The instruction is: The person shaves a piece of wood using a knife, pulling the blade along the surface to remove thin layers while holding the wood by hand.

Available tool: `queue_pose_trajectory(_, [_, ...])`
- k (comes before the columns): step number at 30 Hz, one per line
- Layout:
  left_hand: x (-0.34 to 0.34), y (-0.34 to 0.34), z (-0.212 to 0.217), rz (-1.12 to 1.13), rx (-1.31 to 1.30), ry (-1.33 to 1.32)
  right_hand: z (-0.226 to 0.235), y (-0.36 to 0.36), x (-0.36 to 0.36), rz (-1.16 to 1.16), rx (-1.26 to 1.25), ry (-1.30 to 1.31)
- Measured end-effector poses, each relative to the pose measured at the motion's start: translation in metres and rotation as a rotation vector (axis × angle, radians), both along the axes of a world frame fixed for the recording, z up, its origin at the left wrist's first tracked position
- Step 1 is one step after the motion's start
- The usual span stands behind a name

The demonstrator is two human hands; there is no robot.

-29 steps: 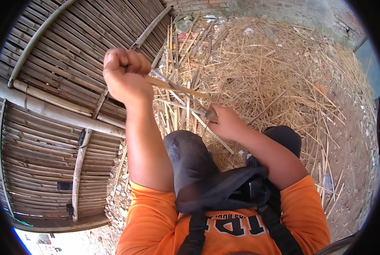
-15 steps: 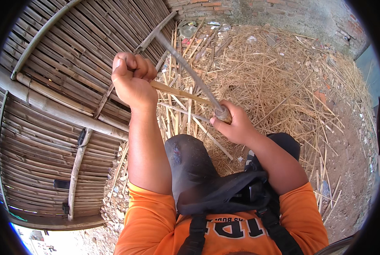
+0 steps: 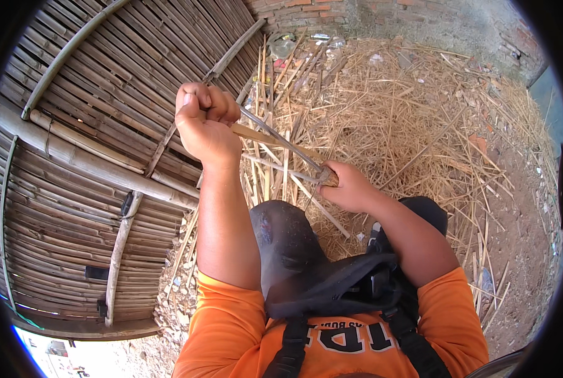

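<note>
My left hand (image 3: 209,120) is raised in front of the slatted wall, its fingers curled closed around one end of a pale bamboo strip (image 3: 252,133). From that fist the strip slants down to the right, toward my other hand. My right hand (image 3: 352,187) grips the short wooden handle of a long-bladed knife (image 3: 292,148). The narrow blade points up and left, lying across the strip in this view, its tip close to my left fist. Whether blade and strip touch, I cannot tell.
Bamboo shavings and split strips (image 3: 388,120) litter the ground ahead. A bamboo-slat wall (image 3: 105,82) stands close on my left, and a brick wall (image 3: 382,16) closes the far side. My bent knee (image 3: 287,233) and a black bag (image 3: 338,290) are below my hands.
The knife blade has swung down toward the bamboo strip, its tip now beside my left fist. My left hand has shifted slightly right and down, still closed on the strip.
</note>
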State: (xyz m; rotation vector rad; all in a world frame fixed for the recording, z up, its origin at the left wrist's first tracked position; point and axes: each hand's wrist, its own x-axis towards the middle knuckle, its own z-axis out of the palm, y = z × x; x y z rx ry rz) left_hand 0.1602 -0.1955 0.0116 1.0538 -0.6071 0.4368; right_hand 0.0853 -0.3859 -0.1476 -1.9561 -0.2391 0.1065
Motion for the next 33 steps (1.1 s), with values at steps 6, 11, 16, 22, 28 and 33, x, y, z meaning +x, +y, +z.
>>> queue_pose_trajectory(6, [0.002,-0.002,0.001,-0.018,0.006,-0.011,-0.001,0.003,-0.006,-0.083,0.214,-0.194])
queue_pose_trajectory(11, [0.001,-0.007,0.004,0.067,-0.048,0.038,-0.023,0.01,0.005,-0.057,-0.177,-0.089])
queue_pose_trajectory(16, [-0.003,-0.001,0.0,0.007,0.0,0.009,-0.015,0.001,0.002,0.018,-0.08,-0.04])
queue_pose_trajectory(22, [0.0,-0.006,0.002,-0.006,-0.014,-0.017,0.0,-0.004,-0.005,-0.088,0.173,-0.223])
queue_pose_trajectory(28, [-0.002,-0.013,0.0,0.006,-0.001,0.006,-0.018,0.0,0.001,0.008,-0.066,-0.106])
queue_pose_trajectory(33, [-0.003,-0.007,0.0,0.033,-0.018,0.01,-0.035,-0.005,0.014,-0.049,-0.321,0.103])
